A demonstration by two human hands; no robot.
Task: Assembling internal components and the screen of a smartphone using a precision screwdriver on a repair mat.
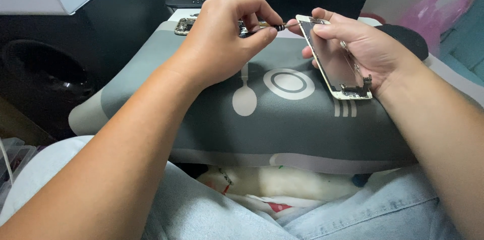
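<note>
Left hand (222,38): pinches small screwdriver (269,28), tip meeting the screen's top edge.
Right hand (363,48): grip clamped on phone screen (335,63), tilted to expose it, above grey cushion (282,119).

Phone frame (185,25) lies behind mat (282,119) (on lap).

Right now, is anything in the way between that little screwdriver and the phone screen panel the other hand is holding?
Nothing visible. The left hand holds the small screwdriver, and its tip reaches straight to the top edge of the phone screen panel gripped in the right hand, above the grey mat.
</note>
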